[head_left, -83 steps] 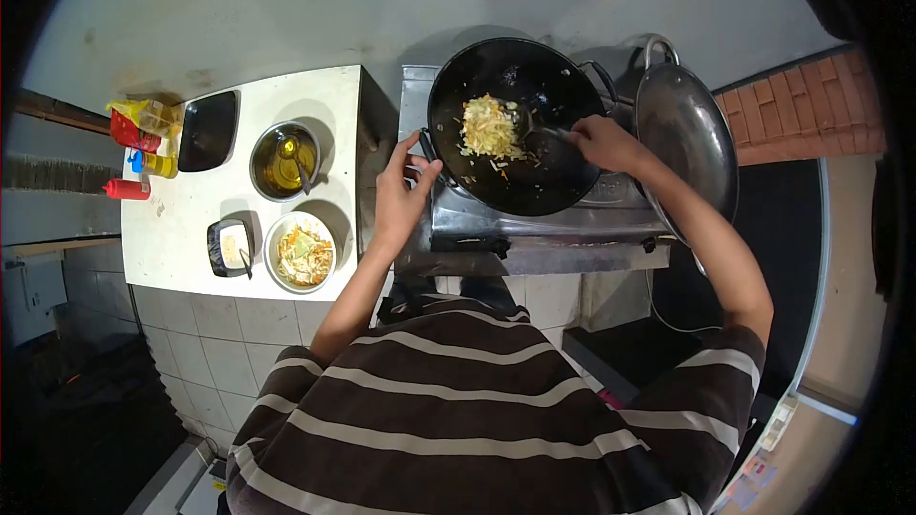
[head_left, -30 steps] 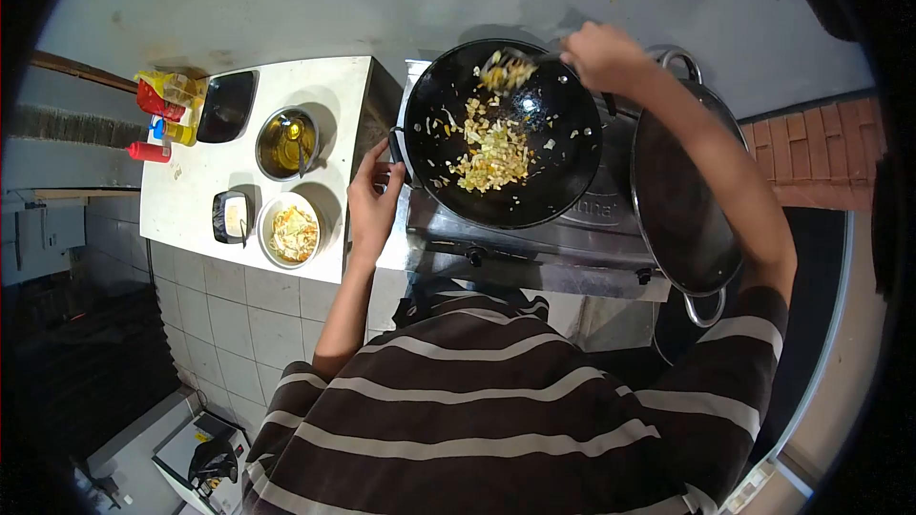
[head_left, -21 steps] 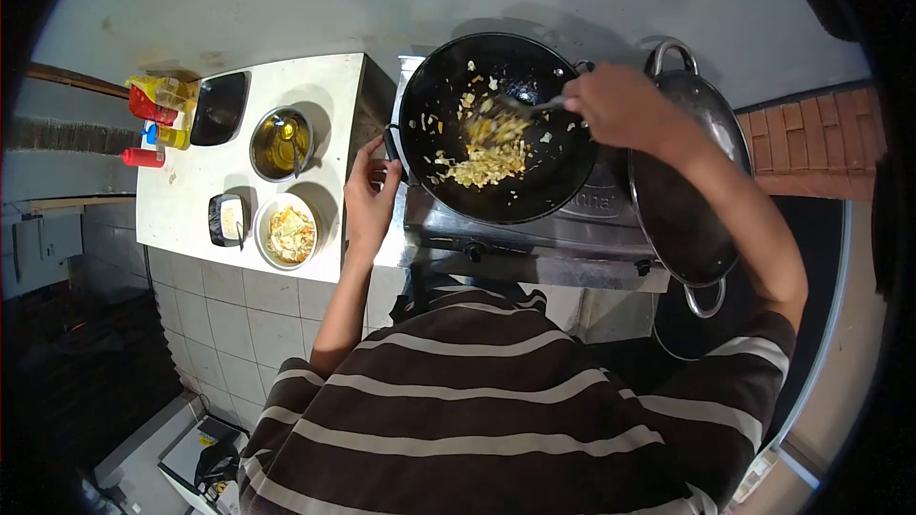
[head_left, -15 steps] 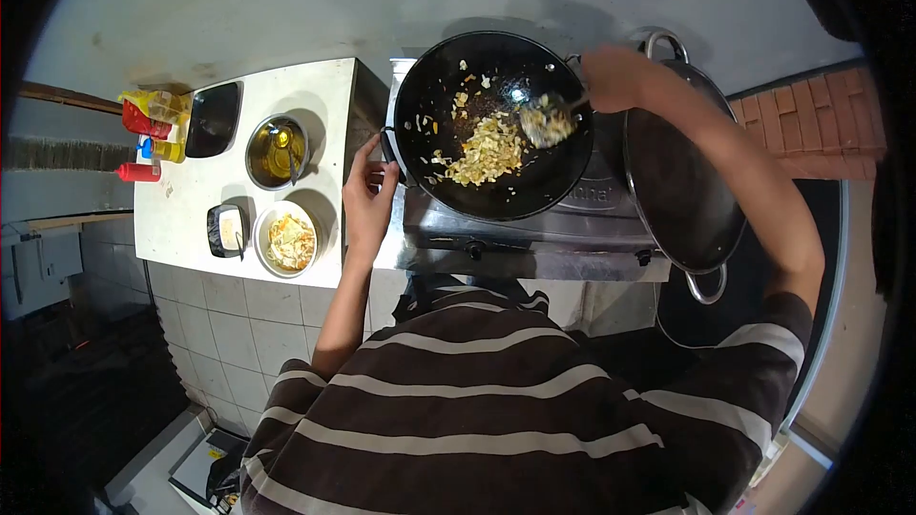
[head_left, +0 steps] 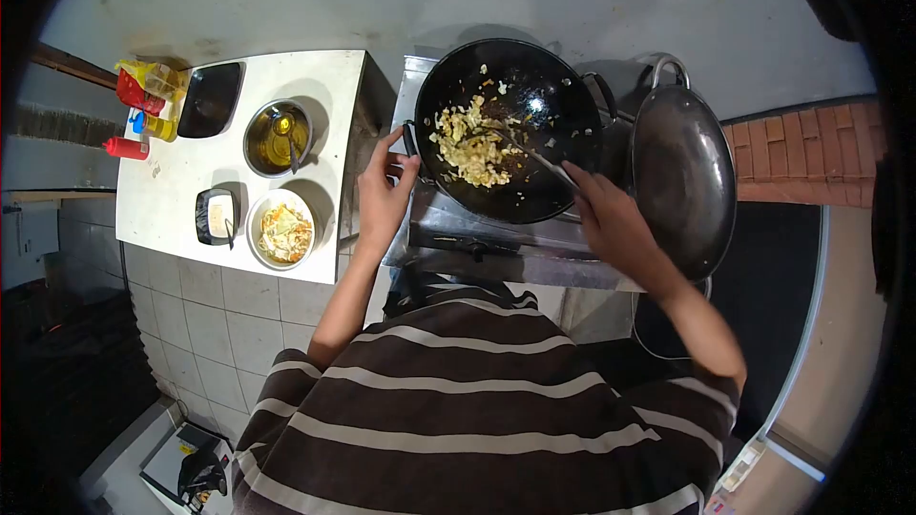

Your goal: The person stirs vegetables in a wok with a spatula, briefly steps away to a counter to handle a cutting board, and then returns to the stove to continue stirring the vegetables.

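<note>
A black wok (head_left: 563, 186) sits on the steel stove, with chopped, egg-like yellowish food (head_left: 468, 148) gathered on its left side. My left hand (head_left: 386, 186) is closed around the wok's left loop handle (head_left: 409, 138). In my right hand (head_left: 606, 215), held over the wok's lower right rim, is the handle of a metal spatula (head_left: 539, 160). The spatula's blade reaches into the food and is partly hidden by it.
Right of the stove (head_left: 448, 243) stands a second, large dark pan (head_left: 682, 172). On the white table (head_left: 172, 200) at left are a pot of oil (head_left: 258, 148), a bowl of shredded vegetables (head_left: 286, 229), a small black dish (head_left: 216, 216), a black tray (head_left: 212, 100) and a red bottle (head_left: 126, 148).
My right hand has swung from the wok's upper right side down to its lower right. The spatula, which carried food at the right, now dips into the food at left.
</note>
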A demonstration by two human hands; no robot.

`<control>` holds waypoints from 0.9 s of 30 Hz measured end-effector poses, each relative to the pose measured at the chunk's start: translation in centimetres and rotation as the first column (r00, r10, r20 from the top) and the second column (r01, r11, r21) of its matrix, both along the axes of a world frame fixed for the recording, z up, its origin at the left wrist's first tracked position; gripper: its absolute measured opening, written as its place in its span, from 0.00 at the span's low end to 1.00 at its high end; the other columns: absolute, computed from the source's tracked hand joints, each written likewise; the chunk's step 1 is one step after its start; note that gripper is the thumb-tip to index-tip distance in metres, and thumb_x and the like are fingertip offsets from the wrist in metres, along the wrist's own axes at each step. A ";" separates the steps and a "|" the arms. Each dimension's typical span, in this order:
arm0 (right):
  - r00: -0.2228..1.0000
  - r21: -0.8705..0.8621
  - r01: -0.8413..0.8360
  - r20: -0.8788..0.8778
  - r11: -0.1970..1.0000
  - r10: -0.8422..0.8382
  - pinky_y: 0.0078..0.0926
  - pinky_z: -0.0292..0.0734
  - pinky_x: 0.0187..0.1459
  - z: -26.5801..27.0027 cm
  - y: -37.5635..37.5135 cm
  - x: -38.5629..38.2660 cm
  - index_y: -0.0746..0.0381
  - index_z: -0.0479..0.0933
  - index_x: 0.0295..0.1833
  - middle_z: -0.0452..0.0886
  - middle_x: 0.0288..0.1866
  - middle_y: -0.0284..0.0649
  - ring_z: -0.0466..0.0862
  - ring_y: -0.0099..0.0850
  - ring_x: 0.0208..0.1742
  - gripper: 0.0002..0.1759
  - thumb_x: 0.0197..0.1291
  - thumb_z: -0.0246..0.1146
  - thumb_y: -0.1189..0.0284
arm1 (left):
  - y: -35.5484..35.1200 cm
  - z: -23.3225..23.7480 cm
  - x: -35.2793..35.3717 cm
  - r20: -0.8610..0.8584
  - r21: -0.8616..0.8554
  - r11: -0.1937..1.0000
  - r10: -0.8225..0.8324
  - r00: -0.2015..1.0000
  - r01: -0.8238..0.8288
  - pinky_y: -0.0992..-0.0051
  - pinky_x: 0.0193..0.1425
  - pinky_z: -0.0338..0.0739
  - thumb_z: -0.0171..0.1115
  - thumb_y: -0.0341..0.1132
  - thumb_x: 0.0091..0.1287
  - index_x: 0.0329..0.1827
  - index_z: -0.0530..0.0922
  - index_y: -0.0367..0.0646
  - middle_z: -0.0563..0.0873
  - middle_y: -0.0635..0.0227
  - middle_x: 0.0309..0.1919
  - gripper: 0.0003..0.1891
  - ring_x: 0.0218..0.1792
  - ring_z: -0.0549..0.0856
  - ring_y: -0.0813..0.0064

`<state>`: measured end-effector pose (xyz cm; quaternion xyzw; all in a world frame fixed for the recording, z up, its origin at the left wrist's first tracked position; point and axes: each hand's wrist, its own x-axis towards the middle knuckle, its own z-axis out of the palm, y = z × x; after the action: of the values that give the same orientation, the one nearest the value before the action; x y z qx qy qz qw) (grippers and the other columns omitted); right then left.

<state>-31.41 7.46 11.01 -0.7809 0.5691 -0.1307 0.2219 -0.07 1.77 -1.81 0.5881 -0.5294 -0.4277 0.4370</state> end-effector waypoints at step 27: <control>0.940 -0.051 0.161 -0.295 0.986 -0.169 0.47 0.81 0.33 -1.3 6.7 1.2 0.56 0.74 0.74 0.79 0.47 0.52 0.86 0.51 0.36 0.32 0.62 0.64 0.77 | 0.2 0.1 0.0 0.041 -0.017 1.000 -0.025 0.999 0.025 0.75 0.39 0.77 0.68 0.31 0.71 0.73 0.76 0.43 0.90 0.63 0.34 0.26 0.30 0.83 0.80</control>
<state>-30.18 14.18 9.72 -0.7441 0.6577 -0.0369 0.1117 -0.09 1.96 -1.73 0.5861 -0.5492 -0.4164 0.4260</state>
